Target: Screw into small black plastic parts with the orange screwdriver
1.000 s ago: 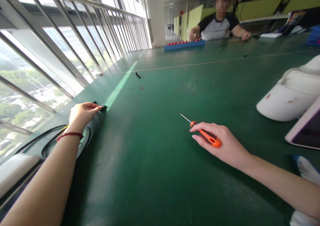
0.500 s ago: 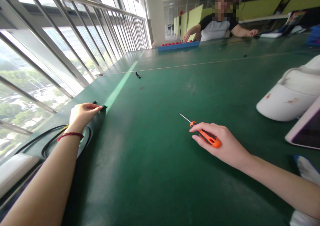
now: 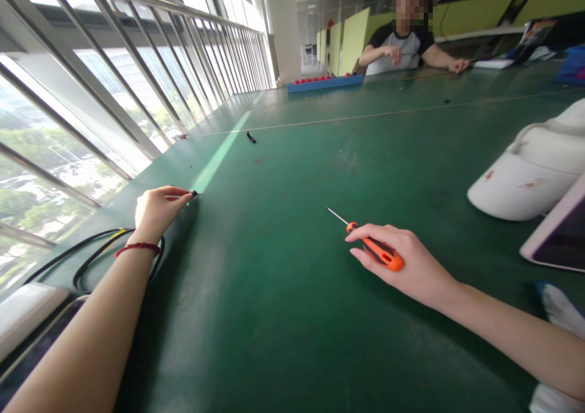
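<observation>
Currently; left hand (image 3: 159,211) outstretched, pinching small black piece (image 3: 194,193); right hand (image 3: 418,262) angled inward, gripping orange screwdriver (image 3: 382,254)

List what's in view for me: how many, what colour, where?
Table: one, green, centre
Screwdriver: one, orange-black, in right hand
Small piece: one, dark, in left hand
Loose bit: one, black, left of centre
Cable: count unclear, black, lower left
Bar: one, blue, far edge
Knobs: several, red, along bar
Container: one, white, right
Screen: one, dark, right
Railing: one, silver, left
Partitions: several, yellow-green, background
Other person: one, grey-black top, across table
Bracelet: one, red, below left hand
Left hand: one, bare, left
Right hand: one, bare, right
</observation>
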The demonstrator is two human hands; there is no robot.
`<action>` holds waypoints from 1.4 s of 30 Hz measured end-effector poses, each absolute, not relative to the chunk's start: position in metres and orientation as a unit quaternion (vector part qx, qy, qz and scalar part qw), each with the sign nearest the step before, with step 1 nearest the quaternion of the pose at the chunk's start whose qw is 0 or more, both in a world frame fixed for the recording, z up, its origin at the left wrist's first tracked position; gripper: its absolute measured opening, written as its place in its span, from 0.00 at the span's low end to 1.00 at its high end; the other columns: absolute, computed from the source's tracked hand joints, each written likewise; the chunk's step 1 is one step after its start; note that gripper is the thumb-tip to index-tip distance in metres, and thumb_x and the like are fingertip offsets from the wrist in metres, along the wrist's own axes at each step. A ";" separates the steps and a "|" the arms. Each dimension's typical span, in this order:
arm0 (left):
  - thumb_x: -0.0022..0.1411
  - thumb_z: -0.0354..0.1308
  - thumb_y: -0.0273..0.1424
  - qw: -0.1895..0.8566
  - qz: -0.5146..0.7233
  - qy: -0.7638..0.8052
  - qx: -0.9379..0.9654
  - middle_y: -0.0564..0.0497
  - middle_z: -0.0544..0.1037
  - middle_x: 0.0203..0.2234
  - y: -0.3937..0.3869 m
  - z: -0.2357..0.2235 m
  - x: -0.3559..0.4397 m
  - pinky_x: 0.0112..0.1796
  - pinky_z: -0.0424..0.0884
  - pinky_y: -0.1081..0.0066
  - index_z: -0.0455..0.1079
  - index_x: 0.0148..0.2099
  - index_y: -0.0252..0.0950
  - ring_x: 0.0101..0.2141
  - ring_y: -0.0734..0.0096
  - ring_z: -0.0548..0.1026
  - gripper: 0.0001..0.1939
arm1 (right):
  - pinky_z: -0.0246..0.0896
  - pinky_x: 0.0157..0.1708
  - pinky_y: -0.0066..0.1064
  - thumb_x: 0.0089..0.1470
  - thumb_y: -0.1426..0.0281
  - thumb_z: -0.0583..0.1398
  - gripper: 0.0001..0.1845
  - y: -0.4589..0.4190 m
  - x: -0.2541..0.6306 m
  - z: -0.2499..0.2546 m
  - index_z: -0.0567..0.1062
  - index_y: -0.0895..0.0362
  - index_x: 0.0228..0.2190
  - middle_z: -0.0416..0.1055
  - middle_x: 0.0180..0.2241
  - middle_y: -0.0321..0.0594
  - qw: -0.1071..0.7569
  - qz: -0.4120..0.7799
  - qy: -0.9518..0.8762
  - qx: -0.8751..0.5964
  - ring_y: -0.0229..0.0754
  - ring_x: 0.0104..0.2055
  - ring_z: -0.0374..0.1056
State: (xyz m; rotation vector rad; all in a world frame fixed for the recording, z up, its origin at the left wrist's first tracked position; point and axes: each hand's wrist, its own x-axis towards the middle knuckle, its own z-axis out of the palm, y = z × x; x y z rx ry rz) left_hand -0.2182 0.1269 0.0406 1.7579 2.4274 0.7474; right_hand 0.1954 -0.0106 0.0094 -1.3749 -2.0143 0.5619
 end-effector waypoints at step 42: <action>0.57 0.56 0.24 0.202 0.317 0.420 0.826 0.51 0.78 0.36 0.074 0.003 0.009 0.38 0.72 0.70 0.76 0.38 0.38 0.34 0.70 0.76 0.09 | 0.65 0.27 0.27 0.52 0.74 0.60 0.06 -0.020 0.198 0.013 0.70 0.50 0.32 0.73 0.30 0.34 0.512 0.081 -0.697 -0.496 0.36 0.27 0.69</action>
